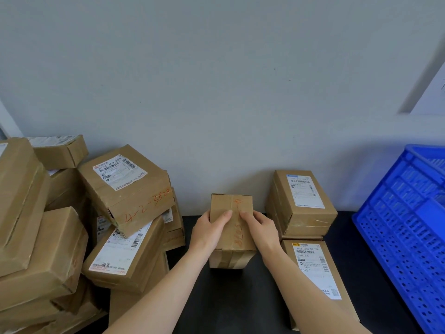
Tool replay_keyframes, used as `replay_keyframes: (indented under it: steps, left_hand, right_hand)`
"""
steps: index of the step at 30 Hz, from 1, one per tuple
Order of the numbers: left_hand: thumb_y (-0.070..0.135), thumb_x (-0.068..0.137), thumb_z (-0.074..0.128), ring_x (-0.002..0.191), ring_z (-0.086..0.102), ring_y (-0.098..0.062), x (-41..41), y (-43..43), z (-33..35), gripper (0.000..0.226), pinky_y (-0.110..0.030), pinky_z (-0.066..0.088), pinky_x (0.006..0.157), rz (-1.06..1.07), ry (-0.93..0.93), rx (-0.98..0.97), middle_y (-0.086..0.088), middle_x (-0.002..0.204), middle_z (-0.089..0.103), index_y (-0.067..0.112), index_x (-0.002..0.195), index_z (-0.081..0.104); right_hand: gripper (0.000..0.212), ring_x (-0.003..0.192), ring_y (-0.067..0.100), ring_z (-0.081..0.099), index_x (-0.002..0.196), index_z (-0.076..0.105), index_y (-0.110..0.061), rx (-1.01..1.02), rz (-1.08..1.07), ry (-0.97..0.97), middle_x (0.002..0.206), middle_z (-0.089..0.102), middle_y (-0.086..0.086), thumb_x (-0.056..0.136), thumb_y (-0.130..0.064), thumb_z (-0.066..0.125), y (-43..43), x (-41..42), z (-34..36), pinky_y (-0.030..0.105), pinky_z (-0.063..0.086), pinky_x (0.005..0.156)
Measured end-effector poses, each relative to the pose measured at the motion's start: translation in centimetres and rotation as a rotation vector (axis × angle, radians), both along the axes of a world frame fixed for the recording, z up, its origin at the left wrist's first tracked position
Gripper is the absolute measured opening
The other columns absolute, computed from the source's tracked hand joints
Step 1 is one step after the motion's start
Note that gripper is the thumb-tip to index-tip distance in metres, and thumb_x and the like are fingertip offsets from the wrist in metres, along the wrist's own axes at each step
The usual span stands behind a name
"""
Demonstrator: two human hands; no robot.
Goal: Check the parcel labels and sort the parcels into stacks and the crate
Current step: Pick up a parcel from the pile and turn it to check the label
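A small brown cardboard parcel (232, 206) with orange handwriting stands in the middle of the black table, near the wall. My left hand (207, 231) grips its left side, thumb on the top face. My right hand (261, 229) grips its right side in the same way. Its top face shows tape and writing but no printed label. At the right edge stands the blue plastic crate (404, 222). To the parcel's right sits a stack of labelled parcels (302, 203), and another labelled parcel (317, 273) lies in front of that stack.
A big untidy pile of brown parcels (72, 225) fills the left side, some tilted; one marked "4-2-3520" (130, 186) leans on top. A grey wall (216, 92) closes the back. Bare black table surface (240, 304) shows between my forearms.
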State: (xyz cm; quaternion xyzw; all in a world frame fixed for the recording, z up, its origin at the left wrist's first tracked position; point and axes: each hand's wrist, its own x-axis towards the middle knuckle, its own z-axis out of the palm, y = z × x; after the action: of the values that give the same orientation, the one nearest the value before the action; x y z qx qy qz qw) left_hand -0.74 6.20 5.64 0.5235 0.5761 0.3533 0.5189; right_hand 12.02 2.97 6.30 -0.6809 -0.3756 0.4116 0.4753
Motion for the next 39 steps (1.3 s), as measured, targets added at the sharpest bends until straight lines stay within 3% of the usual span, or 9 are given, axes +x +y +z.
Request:
replay_keyframes:
  steps: [4, 9, 15, 20, 25, 33, 36, 39]
  left_hand:
    - [0.051, 0.090, 0.054, 0.108, 0.057, -0.018, 0.0, 0.2, -0.3, 0.050, -0.034, 0.047, 0.093, 0.001, 0.006, -0.014, 0.002, 0.119, 0.061, 0.022, 0.130, 0.053]
    - [0.047, 0.088, 0.058, 0.109, 0.057, -0.017, 0.1, 0.5, -0.9, 0.051, -0.031, 0.047, 0.090, 0.000, 0.037, -0.027, 0.002, 0.120, 0.060, 0.020, 0.131, 0.051]
    - [0.050, 0.084, 0.063, 0.107, 0.059, -0.017, 0.3, 1.0, -1.6, 0.057, -0.037, 0.051, 0.093, 0.029, 0.070, -0.038, 0.002, 0.119, 0.061, 0.019, 0.131, 0.051]
    - [0.043, 0.085, 0.066, 0.103, 0.059, -0.016, 0.4, 1.8, -1.5, 0.048, -0.033, 0.050, 0.089, 0.050, 0.034, -0.070, 0.004, 0.111, 0.062, 0.020, 0.125, 0.054]
    - [0.041, 0.085, 0.066, 0.105, 0.058, -0.018, 0.7, 2.7, -1.5, 0.050, -0.035, 0.050, 0.090, 0.065, 0.043, -0.088, 0.000, 0.116, 0.062, 0.018, 0.128, 0.053]
    - [0.038, 0.083, 0.069, 0.103, 0.058, -0.019, 0.4, 3.5, -1.4, 0.056, -0.031, 0.048, 0.082, 0.043, -0.014, -0.145, -0.002, 0.117, 0.060, 0.015, 0.131, 0.049]
    - [0.034, 0.084, 0.069, 0.104, 0.057, -0.019, 0.3, 3.5, -0.9, 0.061, -0.030, 0.047, 0.081, 0.017, -0.058, -0.164, -0.003, 0.121, 0.058, 0.015, 0.136, 0.044]
    - [0.033, 0.083, 0.070, 0.119, 0.052, -0.024, 0.4, 3.5, -1.0, 0.082, -0.037, 0.044, 0.095, 0.012, -0.077, -0.153, -0.004, 0.138, 0.047, 0.021, 0.149, 0.022]
  right_hand:
    - [0.035, 0.085, 0.003, 0.057, 0.124, 0.057, -0.022, -0.014, 0.023, -0.020, 0.096, 0.061, -0.011, 0.092, -0.035, 0.056, 0.1, -0.2, -0.3, 0.017, 0.042, 0.065]
    - [0.039, 0.090, 0.006, 0.058, 0.128, 0.055, -0.023, -0.030, 0.041, -0.042, 0.103, 0.062, -0.007, 0.090, -0.033, 0.060, 0.3, 0.0, -0.9, 0.017, 0.045, 0.068]
    - [0.046, 0.097, 0.014, 0.061, 0.131, 0.052, -0.017, -0.056, 0.018, 0.022, 0.111, 0.063, 0.000, 0.087, -0.028, 0.064, 1.3, 0.1, -1.5, 0.027, 0.052, 0.080]
    - [0.046, 0.097, 0.015, 0.061, 0.129, 0.052, -0.019, -0.064, -0.002, 0.054, 0.111, 0.063, 0.001, 0.087, -0.029, 0.065, 1.9, 0.3, -1.9, 0.028, 0.052, 0.080]
    - [0.042, 0.091, 0.013, 0.060, 0.127, 0.054, -0.016, -0.063, -0.016, 0.043, 0.108, 0.063, 0.000, 0.088, -0.027, 0.063, 2.8, 0.1, -1.9, 0.022, 0.048, 0.069]
    - [0.044, 0.091, 0.011, 0.059, 0.128, 0.051, -0.017, -0.068, -0.018, 0.049, 0.107, 0.061, -0.002, 0.088, -0.030, 0.064, 3.1, 0.0, -2.3, 0.023, 0.049, 0.072]
    - [0.044, 0.090, 0.011, 0.059, 0.128, 0.050, -0.018, -0.086, -0.010, 0.077, 0.104, 0.060, -0.004, 0.087, -0.030, 0.064, 3.1, 0.2, -2.1, 0.024, 0.048, 0.073]
    - [0.044, 0.089, 0.010, 0.059, 0.127, 0.051, -0.017, -0.104, 0.018, 0.096, 0.100, 0.060, -0.006, 0.087, -0.029, 0.064, 3.1, 0.5, -2.0, 0.024, 0.047, 0.071]
